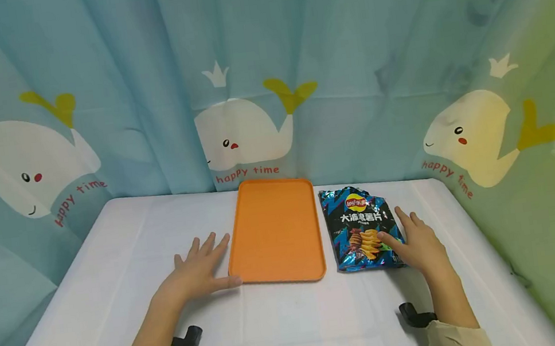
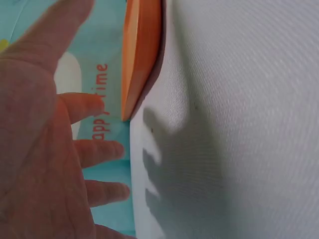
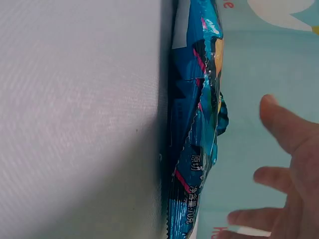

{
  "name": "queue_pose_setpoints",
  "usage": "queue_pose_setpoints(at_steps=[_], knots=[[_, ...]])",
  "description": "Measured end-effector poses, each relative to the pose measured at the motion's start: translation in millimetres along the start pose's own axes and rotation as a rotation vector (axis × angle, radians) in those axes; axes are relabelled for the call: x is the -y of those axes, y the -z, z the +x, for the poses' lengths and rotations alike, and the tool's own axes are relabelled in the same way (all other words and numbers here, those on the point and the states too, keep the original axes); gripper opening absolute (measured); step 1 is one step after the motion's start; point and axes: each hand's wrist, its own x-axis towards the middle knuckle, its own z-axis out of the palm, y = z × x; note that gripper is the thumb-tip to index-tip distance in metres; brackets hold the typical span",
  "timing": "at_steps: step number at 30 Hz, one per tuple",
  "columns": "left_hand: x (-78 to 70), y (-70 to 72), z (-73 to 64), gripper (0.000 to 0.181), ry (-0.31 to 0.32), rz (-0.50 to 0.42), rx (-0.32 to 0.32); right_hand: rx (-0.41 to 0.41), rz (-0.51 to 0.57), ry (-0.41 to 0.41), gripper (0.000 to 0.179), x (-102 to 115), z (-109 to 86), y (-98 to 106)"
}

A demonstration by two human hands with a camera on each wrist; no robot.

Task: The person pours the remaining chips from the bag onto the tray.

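Curtain (image 1: pixel 355 42) backs a white table (image 1: pixel 287 339). On its far middle, the orange tray (image 1: pixel 274 228) looks stiff and light, best held by its rim; just right, the glossy chip bag (image 1: pixel 353 218) seems soft, slippery, crushable inside, best pinched at a sealed edge. Left hand (image 1: pixel 201 272) and right hand (image 1: pixel 418 245) spread beside them, gripping nothing; the right thumb hides part of the bag.

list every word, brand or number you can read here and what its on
"happy time", three times, in red on the curtain
"Lay's 乐事", logo on the chip bag
"大波浪薯片", across the chip bag's front
"净含量:70克", on the chip bag, right wrist view
Other small print on the chip bag is too small or blurred.
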Motion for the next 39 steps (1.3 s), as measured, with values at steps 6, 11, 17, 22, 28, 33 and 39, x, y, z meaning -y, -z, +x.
queue_pose_setpoints(at_steps=[6, 11, 17, 22, 28, 33, 39], knots=[[1.7, -2.1, -2.6, 0.103, 0.012, 0.006, 0.057, 0.142, 0.087, -0.078, 0.098, -2.1, 1.3, -3.7], [2.9, -7.1, -0.5, 0.1, 0.019, -0.01, 0.103, 0.177, 0.142, -0.087, 0.095, -1.1, 2.6, -5.9], [0.9, -8.6, 0.6, 0.096, 0.03, -0.015, 0.093, 0.138, 0.172, -0.101, 0.092, -1.2, 3.1, -6.7], [-2.4, -8.6, -0.2, 0.095, 0.04, -0.01, 0.097, 0.077, 0.246, -0.125, 0.086, -0.5, 4.6, -9.0], [-5.6, -11.3, -0.2, 0.092, 0.054, 0.026, 0.082, -0.054, 0.42, -0.134, 0.069, -0.2, 5.2, -13.7], [-7.9, -16.4, 2.0, 0.086, 0.08, 0.05, 0.045, -0.106, 0.601, -0.187, 0.059, -2.3, 7.3, -15.6], [-20.3, -20.1, 1.0, 0.079, 0.095, 0.063, 0.032, -0.064, 0.692, -0.233, 0.056, -1.8, 10.8, -14.7]])
